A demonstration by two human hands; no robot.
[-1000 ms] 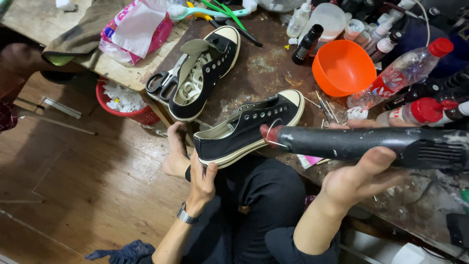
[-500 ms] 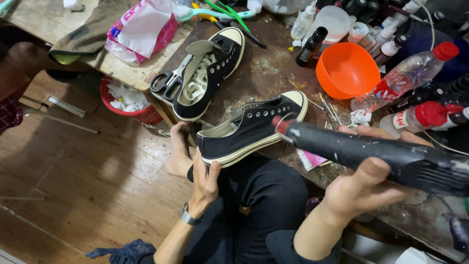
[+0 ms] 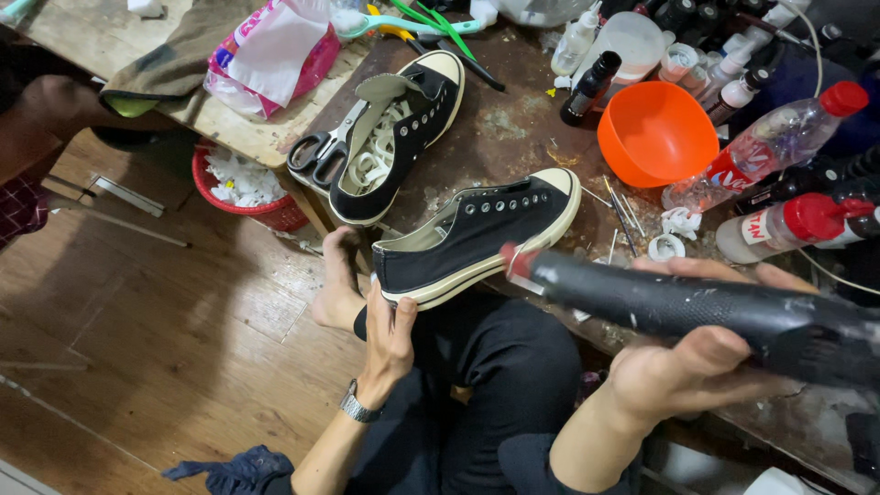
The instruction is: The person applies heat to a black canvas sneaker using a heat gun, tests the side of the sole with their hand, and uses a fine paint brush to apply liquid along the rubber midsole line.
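Black low-top sneaker (image 3: 477, 240) sits at the surface (image 3: 513, 137) edge, left hand (image 3: 390, 335) fingers closed on its heel, right hand (image 3: 697, 371) gripping a black heat-gun-like tool (image 3: 678, 301) aimed at its sidewall; likely heating step, which calls for steady nozzle aim.

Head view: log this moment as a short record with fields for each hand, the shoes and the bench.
left hand: grips the heel end of the black sneaker
right hand: holds a black heat gun, nozzle at the sneaker's sole edge
second sneaker: lies on the workbench, white laces piled inside
scissors: beside the second sneaker
orange bowl: on the workbench, among bottles
red basket: on the floor, with white scraps
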